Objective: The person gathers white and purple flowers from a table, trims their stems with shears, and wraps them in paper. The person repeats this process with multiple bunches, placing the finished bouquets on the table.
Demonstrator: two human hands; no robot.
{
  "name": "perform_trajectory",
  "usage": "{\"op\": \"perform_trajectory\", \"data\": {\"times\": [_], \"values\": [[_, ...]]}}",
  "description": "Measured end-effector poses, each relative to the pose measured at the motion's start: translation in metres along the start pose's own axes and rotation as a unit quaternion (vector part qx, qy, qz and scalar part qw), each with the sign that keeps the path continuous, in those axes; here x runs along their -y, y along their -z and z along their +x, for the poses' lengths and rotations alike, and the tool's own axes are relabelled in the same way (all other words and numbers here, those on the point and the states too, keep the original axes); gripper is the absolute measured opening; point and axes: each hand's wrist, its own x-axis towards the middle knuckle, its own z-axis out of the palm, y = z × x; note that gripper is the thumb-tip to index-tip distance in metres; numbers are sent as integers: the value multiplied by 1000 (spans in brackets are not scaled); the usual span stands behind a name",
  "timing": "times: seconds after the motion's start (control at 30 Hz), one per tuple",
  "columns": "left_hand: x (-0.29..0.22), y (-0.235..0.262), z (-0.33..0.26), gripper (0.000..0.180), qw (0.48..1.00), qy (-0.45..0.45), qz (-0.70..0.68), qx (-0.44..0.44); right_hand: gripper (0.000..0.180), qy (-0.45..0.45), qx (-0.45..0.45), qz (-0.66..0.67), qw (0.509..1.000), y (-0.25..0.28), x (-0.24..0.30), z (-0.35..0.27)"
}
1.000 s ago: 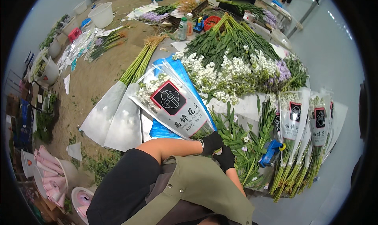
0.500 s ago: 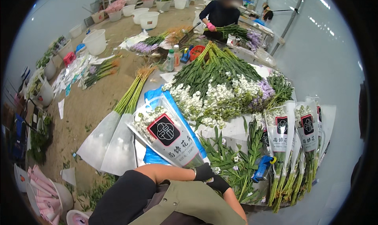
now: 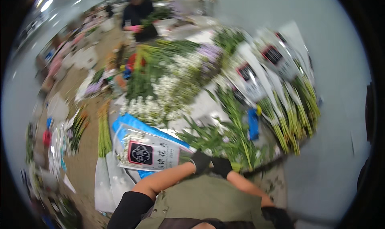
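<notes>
My left hand (image 3: 200,161), in a black glove, is closed around the narrow end of a wrapped bouquet (image 3: 170,151). The clear, printed sleeve has a black and red label, with white blossoms at its wide left end. Close beside it, my right hand (image 3: 221,167), also gloved, is closed around the bouquet's stems. Green stem ends (image 3: 236,166) stick out to its right. The bouquet lies slanted over a blue sheet (image 3: 127,123). My gloves hide the fingertips, and the picture is blurred by motion.
Loose white flowers (image 3: 170,86) are heaped on the table. Leafy stems (image 3: 234,127) and a blue tape dispenser (image 3: 253,124) lie ahead of my hands. Several wrapped bouquets (image 3: 256,84) rest at the right. Two sleeved bunches (image 3: 105,181) hang at the left. Another person (image 3: 138,18) stands across.
The view has swung toward the right, so the table appears turned. My hands stay together at the bouquet's narrow end. The bouquet now lies flatter across the view.
</notes>
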Motion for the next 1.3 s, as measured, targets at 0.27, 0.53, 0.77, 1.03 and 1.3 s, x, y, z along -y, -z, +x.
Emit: {"op": "perform_trajectory", "data": {"times": [0.27,0.53,0.77,1.03,1.3], "values": [[-50,-28,77,15,999,17,25,21,26,-108,-257,309,909,98,-121,-45],[-91,-18,176,30,998,23,29,46,28,-220,-271,526,775,144,-226,-2],[-111,8,206,33,998,49,0,45,6,-26,-473,311,824,147,-159,-67],[-130,42,228,38,996,10,-71,48,31,-68,-420,354,833,94,-174,-94],[-145,53,202,35,994,-38,-74,69,68,78,-470,144,867,137,-206,-67]]}}
